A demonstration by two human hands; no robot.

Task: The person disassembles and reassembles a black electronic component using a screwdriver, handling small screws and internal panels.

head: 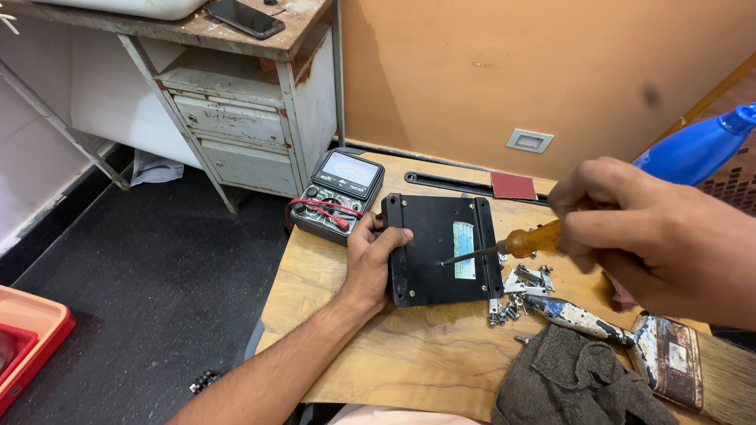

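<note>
Left hand: your left hand (376, 256) lies half open, fingers curled over the left edge of the black metal plate (441, 248).
Right hand: your right hand (654, 236) is closed around the orange-handled screwdriver (512, 244), tip touching the plate's middle.
Plate: flat on the wooden table (394, 354).
Nearby: analog multimeter (339, 193) just left; loose screws (512, 303), paintbrush (669, 350) and dark rag (575, 378) to the right.

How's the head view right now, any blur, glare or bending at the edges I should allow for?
Head view: even, soft light with faint shadows; the right hand, close to the lens, looks oversized and slightly soft; the screwdriver tip on the black plate is sharp; the left hand is clear; the meter window has mild sheen; the desk legs lean from wide-angle distortion.
</note>
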